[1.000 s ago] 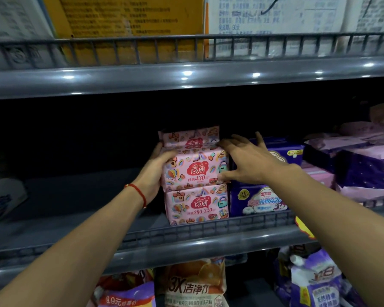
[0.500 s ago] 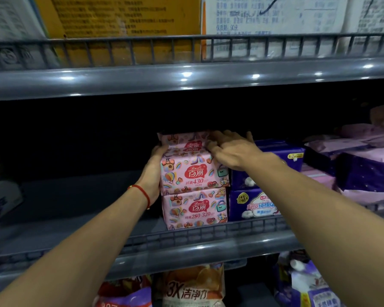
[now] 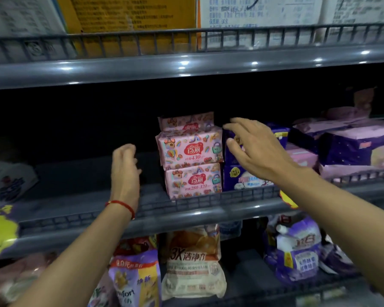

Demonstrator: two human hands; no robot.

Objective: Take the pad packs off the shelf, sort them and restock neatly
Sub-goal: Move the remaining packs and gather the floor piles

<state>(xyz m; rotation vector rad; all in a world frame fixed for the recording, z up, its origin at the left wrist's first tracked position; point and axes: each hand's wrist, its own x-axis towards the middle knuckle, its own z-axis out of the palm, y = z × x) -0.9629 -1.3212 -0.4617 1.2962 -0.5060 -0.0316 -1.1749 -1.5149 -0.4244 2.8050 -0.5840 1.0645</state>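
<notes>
Pink pad packs (image 3: 191, 156) beside bare shelf (image 3: 80, 185)

On the middle shelf (image 3: 186, 214), three pad packs stand stacked near the front rail, about mid-length: the bottom pack (image 3: 193, 181), the middle pack (image 3: 189, 148) on it, the top pack (image 3: 186, 122) set further back. Touching their right side stands a second stack (image 3: 244, 177), with more packs (image 3: 359, 145) further right. The left hand (image 3: 124, 167) is apart to the left of the stack; the right hand (image 3: 255, 149) is before the second stack. Pouches (image 3: 192, 262) sit on the shelf below.
</notes>
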